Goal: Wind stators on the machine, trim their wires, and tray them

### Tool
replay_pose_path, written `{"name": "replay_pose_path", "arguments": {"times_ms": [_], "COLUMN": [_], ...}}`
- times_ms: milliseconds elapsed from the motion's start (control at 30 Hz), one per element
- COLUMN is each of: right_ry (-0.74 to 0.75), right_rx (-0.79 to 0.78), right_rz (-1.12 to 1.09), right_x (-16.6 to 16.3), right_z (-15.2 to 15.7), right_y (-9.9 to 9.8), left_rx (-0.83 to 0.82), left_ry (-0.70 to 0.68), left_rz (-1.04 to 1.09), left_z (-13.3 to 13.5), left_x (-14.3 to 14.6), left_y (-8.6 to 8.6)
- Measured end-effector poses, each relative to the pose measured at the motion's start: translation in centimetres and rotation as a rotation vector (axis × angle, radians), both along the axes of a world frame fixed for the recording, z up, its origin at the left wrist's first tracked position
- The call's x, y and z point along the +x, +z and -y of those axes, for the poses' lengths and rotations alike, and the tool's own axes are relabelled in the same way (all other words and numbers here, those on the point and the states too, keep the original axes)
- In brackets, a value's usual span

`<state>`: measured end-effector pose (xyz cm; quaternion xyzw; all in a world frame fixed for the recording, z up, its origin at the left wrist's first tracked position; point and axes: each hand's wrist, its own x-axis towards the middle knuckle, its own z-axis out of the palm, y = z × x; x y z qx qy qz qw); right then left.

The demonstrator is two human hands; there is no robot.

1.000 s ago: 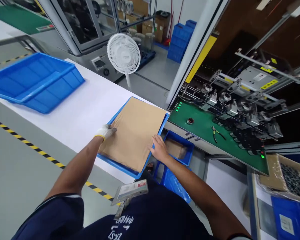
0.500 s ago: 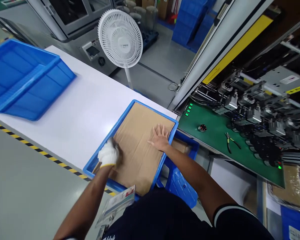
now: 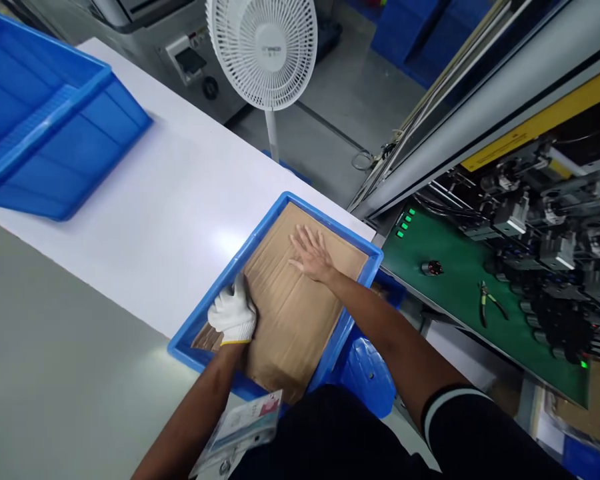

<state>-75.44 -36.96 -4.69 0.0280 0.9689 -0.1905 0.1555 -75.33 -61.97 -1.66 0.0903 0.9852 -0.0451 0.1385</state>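
Note:
A brown cardboard sheet (image 3: 293,320) lies inside a shallow blue plastic bin (image 3: 333,230) on the white table. My right hand (image 3: 311,255), bare, rests flat on the upper part of the cardboard with its fingers spread. At the bin's left side, my left hand (image 3: 233,313) wears a white glove with a grey thumb tip. Its fingers are curled in against the cardboard's left edge, and whatever they may hold is hidden. Near the bottom left corner of the bin, the cardboard looks creased and darker.
A larger blue bin (image 3: 93,143) stands tilted at the table's left. Behind the white table (image 3: 180,180) is a white fan (image 3: 270,57). To the right, a green work surface (image 3: 450,303) carries pliers (image 3: 490,303), a small round part (image 3: 432,268) and machine fixtures. An ID badge hangs below me.
My right hand has slid up and left across the cardboard, away from the bin's right edge. My gloved left hand stays by the left edge, its thumb now raised. The camera view has shifted closer.

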Motion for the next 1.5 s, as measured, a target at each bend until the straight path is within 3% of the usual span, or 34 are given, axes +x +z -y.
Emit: {"name": "replay_pose_path", "arguments": {"times_ms": [167,300,467,633,767,867,933,1100,1300,1400,1500], "right_ry": [0.025,0.018,0.012,-0.123,-0.32,-0.447,-0.457,-0.408,-0.425,-0.422,-0.516], "right_rx": [-0.006,-0.012,-0.028,-0.01,0.031,0.049,0.027,-0.005,-0.021,-0.048,-0.003], "right_rz": [-0.055,-0.045,-0.01,0.093,0.233,0.381,0.474,0.586,0.549,0.417,0.224], "right_x": [-4.6,-5.0,-5.0,-0.1,5.2,6.5,6.6,8.5,9.8,10.1,11.6], "right_z": [0.3,0.5,0.5,-0.9,-2.2,-2.5,-2.0,1.7,5.1,3.8,-1.0], "right_y": [-1.6,-2.4,-1.7,-1.1,-0.8,-0.9,-0.6,1.2,3.3,5.1,7.4], "left_rx": [0.071,0.081,0.052,-0.078,-0.168,-0.188,-0.202,-0.144,-0.049,-0.036,0.01], "left_ry": [-0.125,-0.186,-0.233,-0.514,-0.497,-0.495,-0.503,-0.663,-0.919,-0.987,-1.039], "left_rz": [0.017,0.08,0.147,0.543,0.671,0.673,0.672,0.705,0.759,0.736,0.702], "left_z": [0.6,0.2,0.0,3.8,6.1,6.0,5.5,3.0,-1.0,-1.7,-1.2], "left_x": [0.0,-0.5,-1.1,-0.5,0.3,0.6,1.0,4.9,10.4,11.2,10.2], "left_y": [-0.5,-0.6,0.6,2.7,3.1,2.6,2.4,2.6,1.8,1.6,1.5]}}
